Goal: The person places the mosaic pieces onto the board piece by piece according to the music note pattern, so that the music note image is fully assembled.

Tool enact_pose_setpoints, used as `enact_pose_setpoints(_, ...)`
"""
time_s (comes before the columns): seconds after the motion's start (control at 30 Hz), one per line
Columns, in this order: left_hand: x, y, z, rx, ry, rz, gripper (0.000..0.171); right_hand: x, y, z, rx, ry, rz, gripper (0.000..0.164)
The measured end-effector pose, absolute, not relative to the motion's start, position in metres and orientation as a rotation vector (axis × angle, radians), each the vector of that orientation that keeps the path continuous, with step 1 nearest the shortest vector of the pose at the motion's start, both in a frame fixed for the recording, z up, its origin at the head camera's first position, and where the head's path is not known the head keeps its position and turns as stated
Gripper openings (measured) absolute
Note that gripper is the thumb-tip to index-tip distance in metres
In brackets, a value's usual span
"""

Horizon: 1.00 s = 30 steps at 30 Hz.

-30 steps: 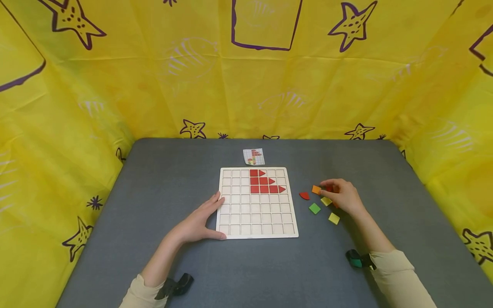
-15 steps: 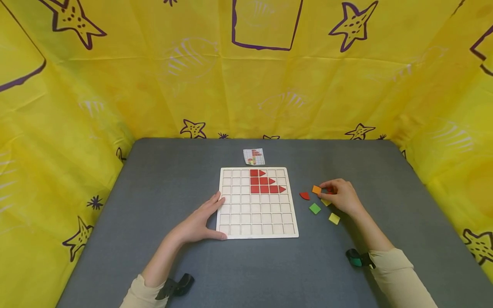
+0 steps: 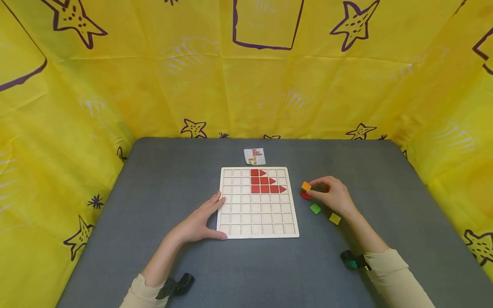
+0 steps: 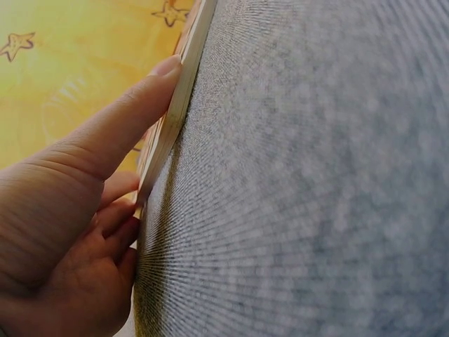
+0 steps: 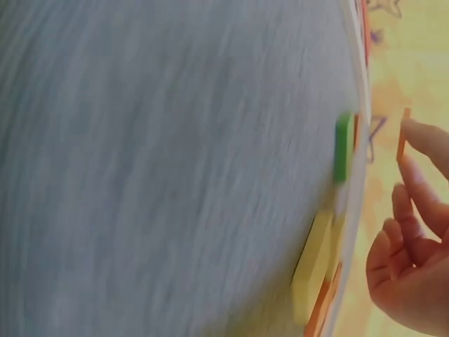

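Observation:
A white gridded board (image 3: 256,217) lies flat in the head view, its upper rows holding red square and pointed tiles (image 3: 264,188). My left hand (image 3: 195,224) rests at its left side, fingertips touching the left edge and the thumb at the near corner. In the left wrist view the thumb lies straight along the board's edge (image 4: 184,98). Between thumb and fingertip, my right hand (image 3: 334,196) pinches an orange square tile (image 3: 306,186), raised off the table. It hangs just above a red rounded tile (image 3: 305,196), partly covering it. The right wrist view shows this orange tile (image 5: 404,137) edge-on.
A small picture card (image 3: 254,156) lies behind the board. To the right, a green square tile (image 3: 315,208) and a yellow one (image 3: 335,218) lie on the grey table (image 3: 173,158). Other loose tiles are hidden under the right hand. Yellow cloth (image 3: 246,85) surrounds the table.
My right hand has taken hold of the orange tile, lifted it and carried it left toward the board. The left hand and the board have stayed in place.

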<state>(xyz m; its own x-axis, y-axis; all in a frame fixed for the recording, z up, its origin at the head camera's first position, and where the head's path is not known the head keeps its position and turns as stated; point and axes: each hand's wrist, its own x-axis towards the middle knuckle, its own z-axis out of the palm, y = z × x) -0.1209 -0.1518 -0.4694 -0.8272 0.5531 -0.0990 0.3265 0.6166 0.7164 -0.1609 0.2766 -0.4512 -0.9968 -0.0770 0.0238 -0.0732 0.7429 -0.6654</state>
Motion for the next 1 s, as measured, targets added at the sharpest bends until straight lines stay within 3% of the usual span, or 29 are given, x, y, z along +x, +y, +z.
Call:
enact_pose_setpoints(0.43, -0.12, -0.151, -0.467, 0.688, 2.534, 1.007, 0.107, -0.16, 0.221, -0.447, -0.103, 2.697, -1.391, 0.036)
enact_pose_setpoints(1.0, -0.12, -0.152, -0.468, 0.705, 2.532, 1.029, 0.106, -0.169, 0.166, -0.459, -0.401, 2.632, -1.286, 0.025)
